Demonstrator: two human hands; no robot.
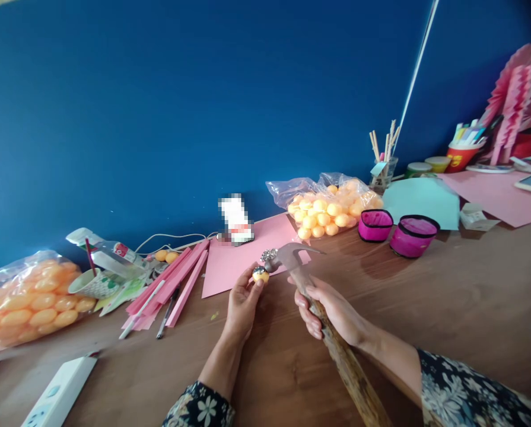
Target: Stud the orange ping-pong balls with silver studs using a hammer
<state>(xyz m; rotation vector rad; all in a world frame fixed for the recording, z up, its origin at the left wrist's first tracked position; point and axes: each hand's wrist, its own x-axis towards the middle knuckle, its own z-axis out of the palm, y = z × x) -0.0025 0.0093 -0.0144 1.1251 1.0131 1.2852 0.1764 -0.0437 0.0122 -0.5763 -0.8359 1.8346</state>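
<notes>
My left hand (242,302) pinches a small yellow-orange ball (260,275) between thumb and fingers; its top is dark and shiny. In my right hand (325,305) is a claw hammer (343,353), gripped by the upper part of its worn wooden handle. The hammer's striking face is close above the ball; I cannot tell whether the two touch. A cluster of small silver pieces (269,255) sits at the hammer head, too small to name. Beneath the hammer head lies a pink paper sheet (229,261).
Clear bags of orange balls (323,207) stand at the back and far left. Pink paper strips (171,284), a pen and a tipped plastic bottle (114,255) lie left. Two magenta fabric rings (414,236) sit right. A white power strip (60,394) lies at front left.
</notes>
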